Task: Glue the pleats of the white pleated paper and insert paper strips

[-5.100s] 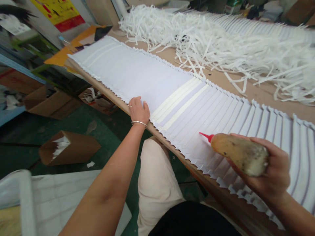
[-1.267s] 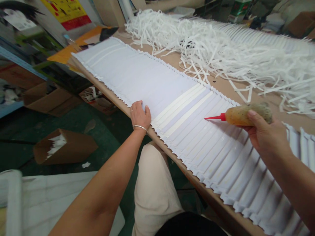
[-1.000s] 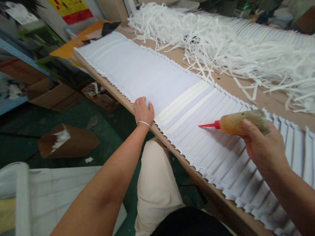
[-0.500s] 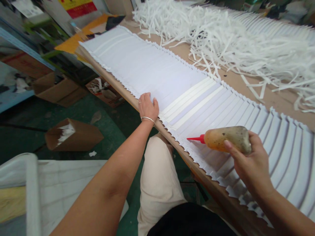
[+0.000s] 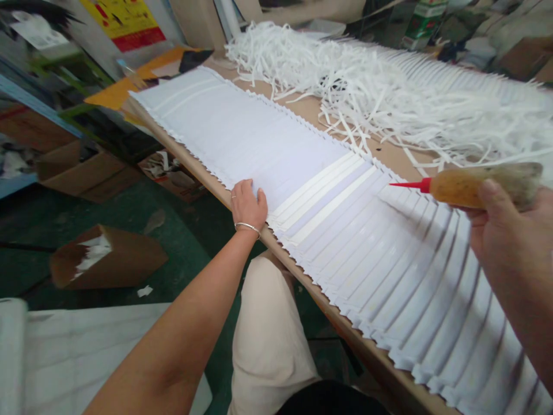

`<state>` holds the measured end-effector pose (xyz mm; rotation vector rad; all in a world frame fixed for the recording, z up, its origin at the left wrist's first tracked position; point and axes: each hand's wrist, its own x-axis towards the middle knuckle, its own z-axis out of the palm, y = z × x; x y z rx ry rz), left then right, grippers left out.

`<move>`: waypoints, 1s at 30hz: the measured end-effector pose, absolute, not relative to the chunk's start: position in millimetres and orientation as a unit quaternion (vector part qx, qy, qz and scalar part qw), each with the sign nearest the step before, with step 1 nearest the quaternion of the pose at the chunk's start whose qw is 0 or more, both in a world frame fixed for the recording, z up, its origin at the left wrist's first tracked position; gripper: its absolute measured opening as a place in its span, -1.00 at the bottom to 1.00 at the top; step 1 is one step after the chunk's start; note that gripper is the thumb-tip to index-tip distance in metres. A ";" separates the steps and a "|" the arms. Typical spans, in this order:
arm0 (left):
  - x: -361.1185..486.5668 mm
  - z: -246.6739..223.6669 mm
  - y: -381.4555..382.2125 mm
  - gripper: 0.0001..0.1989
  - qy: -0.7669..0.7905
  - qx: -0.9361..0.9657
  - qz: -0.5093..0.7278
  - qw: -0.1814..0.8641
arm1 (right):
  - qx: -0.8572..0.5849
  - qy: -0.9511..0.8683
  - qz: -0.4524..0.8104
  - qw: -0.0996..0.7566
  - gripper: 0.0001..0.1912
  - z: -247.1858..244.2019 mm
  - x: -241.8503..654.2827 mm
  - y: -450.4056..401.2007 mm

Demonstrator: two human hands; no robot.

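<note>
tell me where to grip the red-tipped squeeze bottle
Grip the wide body of the squeeze bottle from the right, as the right hand does: it sits nearly level, and the thin red nozzle points left, clear of the hand.

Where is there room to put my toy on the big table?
Bare tan board shows in a narrow band between the pleated paper and the crowded heap of white strips. A thin bare edge runs along the paper's near side.

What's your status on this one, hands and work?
Left hand flat on the pleated white paper. Right hand gripping red-nozzled squeeze bottle, tip over the pleats. Loose white paper strips piled beyond the far edge.
</note>
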<state>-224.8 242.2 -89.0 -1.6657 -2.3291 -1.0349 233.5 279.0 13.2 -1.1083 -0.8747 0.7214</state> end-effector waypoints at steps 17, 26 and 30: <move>-228.6 -88.9 239.8 -0.62 -0.762 -0.549 -0.339 0.051 | -0.534 -0.313 0.401 0.675 -0.76 -11.3 226.8 366.4; -227.6 -89.6 241.3 -0.62 -0.762 -0.547 -0.343 0.048 | -0.505 -0.354 0.417 0.668 -0.78 -13.9 215.2 332.8; -227.3 -89.9 241.7 -0.62 -0.761 -0.546 -0.349 0.042 | -0.490 -0.384 0.444 0.645 -0.67 -17.2 208.3 310.0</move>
